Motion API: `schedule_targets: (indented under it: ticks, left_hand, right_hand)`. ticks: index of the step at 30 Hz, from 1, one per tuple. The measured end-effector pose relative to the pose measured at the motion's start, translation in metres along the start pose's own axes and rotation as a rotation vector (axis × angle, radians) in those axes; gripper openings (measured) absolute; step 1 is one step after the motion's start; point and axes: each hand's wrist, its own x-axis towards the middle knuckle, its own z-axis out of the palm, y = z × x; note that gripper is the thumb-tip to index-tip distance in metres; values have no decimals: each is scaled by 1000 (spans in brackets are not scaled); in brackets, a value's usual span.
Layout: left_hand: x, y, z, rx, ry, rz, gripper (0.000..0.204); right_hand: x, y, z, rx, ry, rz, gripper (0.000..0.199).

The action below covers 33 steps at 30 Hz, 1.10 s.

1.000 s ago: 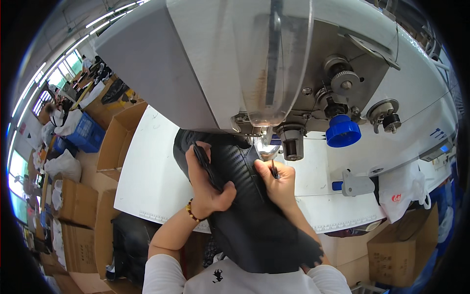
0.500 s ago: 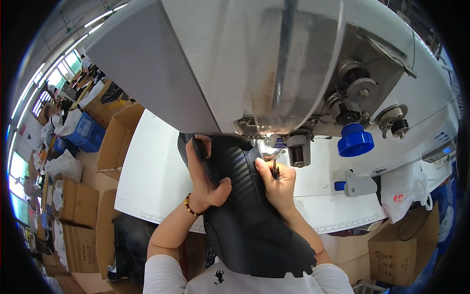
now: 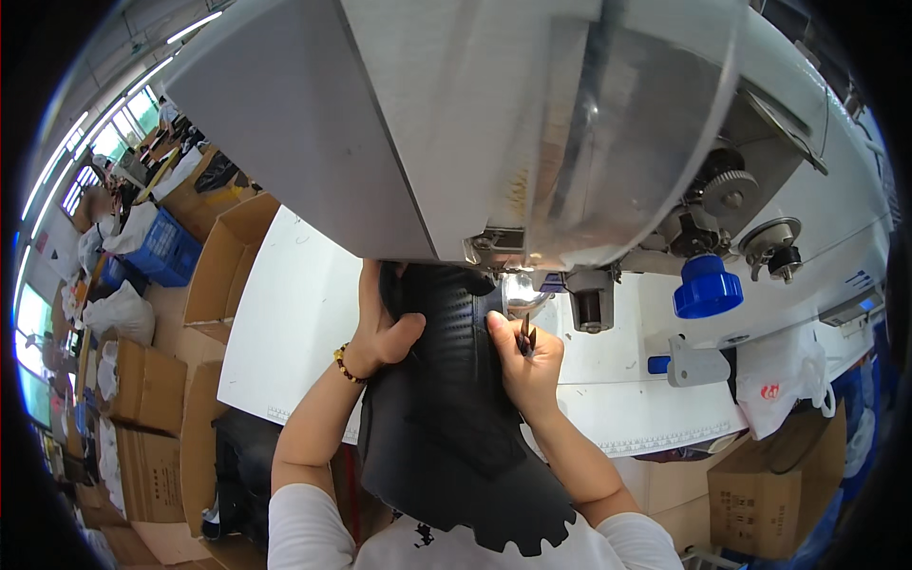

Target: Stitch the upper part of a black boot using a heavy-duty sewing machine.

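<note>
Left hand (image 3: 385, 332): your fingers are closed on the left edge of the black fabric piece (image 3: 446, 408) | Right hand (image 3: 527, 366): presses its right edge, gripping a small dark tool (image 3: 525, 334) | Fabric: long axis runs from you toward the sewing machine (image 3: 532, 142), far end under its head, on the white counter (image 3: 294, 323).

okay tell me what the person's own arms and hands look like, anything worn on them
Both forearms are bare below short white sleeves. The left hand has a beaded bracelet, dark and amber, at its wrist. The right hand wears no glove or jewellery that shows.
</note>
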Motion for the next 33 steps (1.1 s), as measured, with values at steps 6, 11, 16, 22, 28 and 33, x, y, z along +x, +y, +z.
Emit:
schedule_targets:
  ticks: [6,11,16,22,28,33]
  left_hand:
    - [-5,-8,-7,-5,-70,-46,71]
    - [5,-5,-4,-137,-15,-232,71]
    - [5,-26,-14,-44,-58,-166,72]
    - [5,-26,-20,-37,-153,-182,70]
    - [16,-20,-19,133,-173,-126,51]
    - [32,-61,-39,623,-371,664,19]
  right_hand:
    - [6,-10,2,5,24,-118,33]
    - [12,-13,2,-60,54,-137,32]
    - [6,-9,-6,-4,-15,-42,32]
    - [-12,3,-11,73,-12,53,24]
    - [-6,-2,-3,99,64,-2,24]
    - [-3,-6,0,85,63,-11,26]
